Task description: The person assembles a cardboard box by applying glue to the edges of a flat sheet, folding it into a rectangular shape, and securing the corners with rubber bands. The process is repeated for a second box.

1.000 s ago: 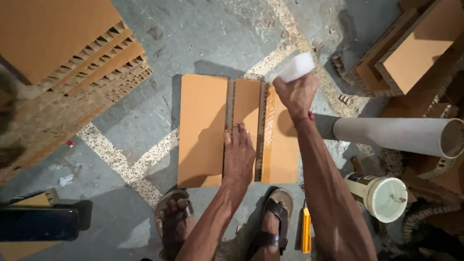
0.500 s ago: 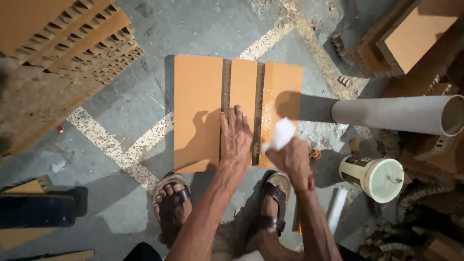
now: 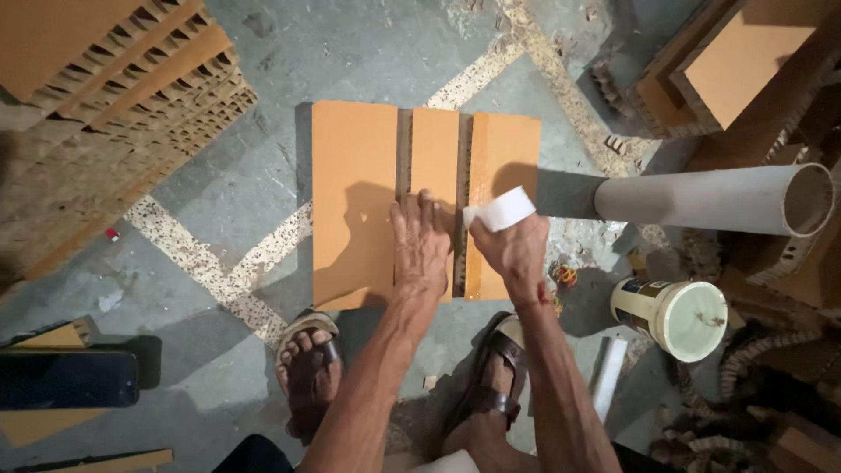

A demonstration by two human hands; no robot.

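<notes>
An orange honeycomb cardboard panel (image 3: 355,193) lies flat on the concrete floor, cut by two lengthwise grooves into three strips. My left hand (image 3: 420,245) presses palm-down on the middle strip near its close end. My right hand (image 3: 515,250) grips a white tape roll (image 3: 501,210) against the right groove, over the right strip (image 3: 508,149). Both my sandalled feet (image 3: 307,368) stand just below the panel's near edge.
A long grey tube (image 3: 710,200) lies at the right, touching the panel's side. A white bucket (image 3: 679,315) stands lower right. Stacked honeycomb boards (image 3: 114,96) fill the upper left, more boards (image 3: 745,70) the upper right. A dark phone (image 3: 66,378) lies at lower left.
My right hand with the white roll has come down from the panel's far end along the right groove toward the near end. My left hand stays pressed on the middle strip.
</notes>
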